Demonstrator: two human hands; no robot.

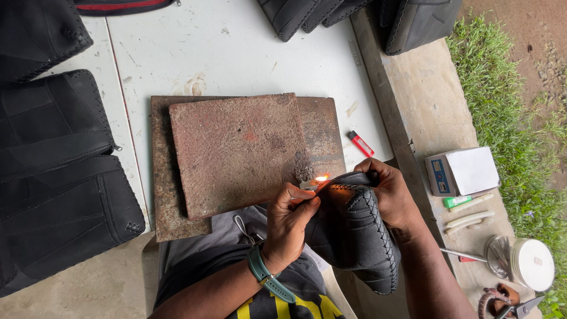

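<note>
Closest to us, our left hand pinches a lit lighter, flame at the black stitched bag which our right hand grips, fingers clenched, beside the stone slab.

Red lighter beside rusty slab; black bags left; white box, scissors right.

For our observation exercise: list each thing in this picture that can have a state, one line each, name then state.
left hand: gripping a lit lighter
lighter flame: burning at the bag's edge
black leather bag: held upright
right hand: clasping the bag's top
red lighter: lying unlit on the table
scissors: lying on the ledge
white box: closed
</note>
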